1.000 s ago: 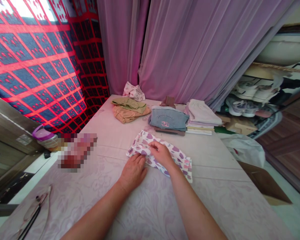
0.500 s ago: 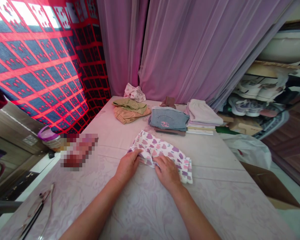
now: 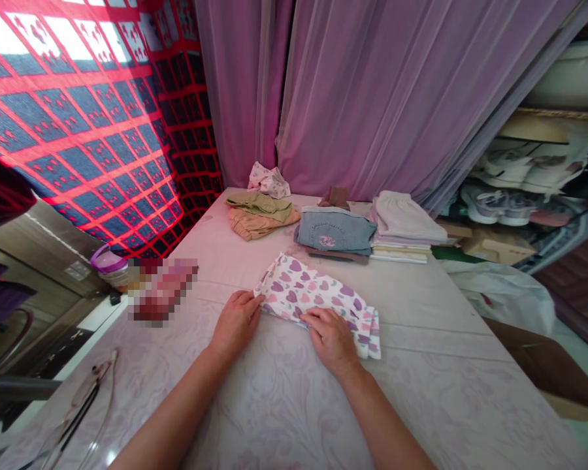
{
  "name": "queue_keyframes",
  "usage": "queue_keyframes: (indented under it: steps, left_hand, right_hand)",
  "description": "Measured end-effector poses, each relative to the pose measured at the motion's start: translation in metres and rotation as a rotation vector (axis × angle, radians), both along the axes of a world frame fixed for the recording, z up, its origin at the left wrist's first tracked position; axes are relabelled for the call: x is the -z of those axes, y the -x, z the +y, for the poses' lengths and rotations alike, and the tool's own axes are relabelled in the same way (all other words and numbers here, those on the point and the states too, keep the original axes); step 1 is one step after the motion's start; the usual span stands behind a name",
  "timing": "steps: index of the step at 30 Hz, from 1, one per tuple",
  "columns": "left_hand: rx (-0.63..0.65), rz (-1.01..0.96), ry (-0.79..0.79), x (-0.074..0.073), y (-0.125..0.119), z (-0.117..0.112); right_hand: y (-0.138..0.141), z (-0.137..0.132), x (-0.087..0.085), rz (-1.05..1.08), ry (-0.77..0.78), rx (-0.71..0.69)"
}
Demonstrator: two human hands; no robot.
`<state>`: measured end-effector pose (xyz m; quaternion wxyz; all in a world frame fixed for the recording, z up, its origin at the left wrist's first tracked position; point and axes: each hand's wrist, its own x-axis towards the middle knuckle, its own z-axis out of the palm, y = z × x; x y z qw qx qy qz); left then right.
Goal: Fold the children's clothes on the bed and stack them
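Note:
White pants point(image 3: 318, 287) with purple and pink hearts lie folded lengthwise on the table, their layered leg ends toward the right. At their left end, my left hand point(image 3: 235, 324) pinches the near corner between thumb and fingers. My right hand point(image 3: 332, 339) rests on the near edge around the middle, its fingers laid over the cloth. Just beyond lies a folded blue denim garment point(image 3: 336, 228) with a pink emblem, on top of a brown one.
A stack of folded pale clothes point(image 3: 406, 219) stands at the back right. Green and orange garments point(image 3: 259, 212) lie back left, near a crumpled floral cloth point(image 3: 268, 179). Eyeglasses point(image 3: 85, 391) sit at the left front edge beside a pixelated reddish item point(image 3: 164, 294). Shoes point(image 3: 500, 202) fill a right-hand shelf.
My left hand has moved left along the near edge to the pants' corner. My right hand has stayed at nearly the same place on the cloth. The view has shifted slightly.

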<state>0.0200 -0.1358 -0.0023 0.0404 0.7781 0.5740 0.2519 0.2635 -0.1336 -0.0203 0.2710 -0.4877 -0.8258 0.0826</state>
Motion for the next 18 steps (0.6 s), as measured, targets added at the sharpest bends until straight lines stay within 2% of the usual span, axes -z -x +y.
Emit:
queue_keyframes:
  steps: [4, 11, 18]
  left_hand:
    - [0.007, 0.066, -0.015, 0.002, 0.005, 0.0]
    - [-0.097, 0.056, -0.023, 0.007, 0.015, 0.0]
    - [0.106, 0.224, 0.082, -0.009, 0.02, 0.01]
  right_hand:
    - [0.001, -0.002, -0.004, -0.078, 0.011, 0.009]
    - [0.001, -0.003, -0.006, -0.13, 0.027, 0.008]
    - [0.002, -0.006, -0.01, -0.1, 0.037, 0.014]
